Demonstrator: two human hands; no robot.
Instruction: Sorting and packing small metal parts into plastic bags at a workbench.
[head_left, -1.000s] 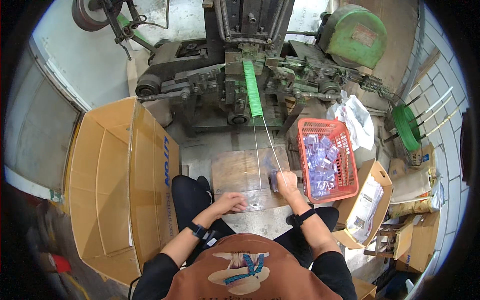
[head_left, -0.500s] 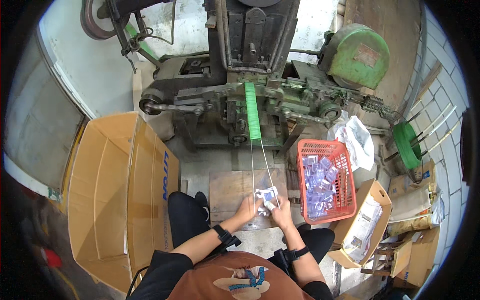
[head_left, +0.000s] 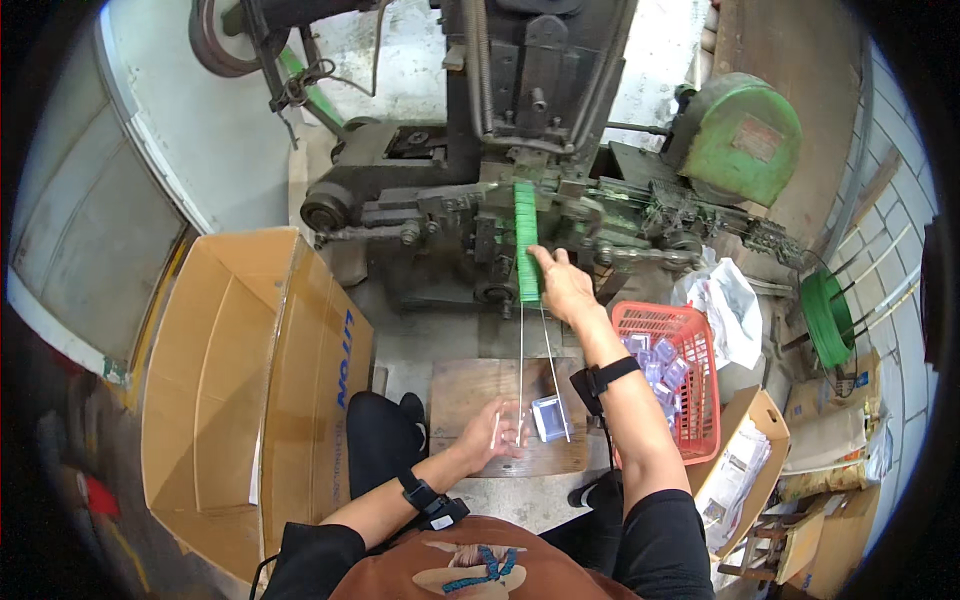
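Observation:
Two pale thin rods [head_left: 521, 385] reach from the machine toward me, with a stack of thin green pieces [head_left: 526, 225] threaded along their upper part. My right hand [head_left: 568, 288] is stretched up to this stack; one digit lies on its right edge, the others curl beside it, partly hidden. Low over a wooden board [head_left: 465, 385], my left hand [head_left: 488, 438] has its fingers apart, near the free end of the left rod. I see nothing held in it. A small clear plastic box [head_left: 547, 418] with a bluish tint lies on the board between the rods.
A dark machine [head_left: 400, 215] with a green wheel guard [head_left: 745, 140] stands ahead. On my right are a red basket [head_left: 708, 400] of clear plastic boxes, a white bag [head_left: 735, 315] and a carton [head_left: 770, 465] with papers. A large open carton [head_left: 215, 400] stands on my left.
My right hand has left the rod ends and moved up to the green stack. My left hand has loosened and opened. The clear box now lies on the board. The view has shifted slightly.

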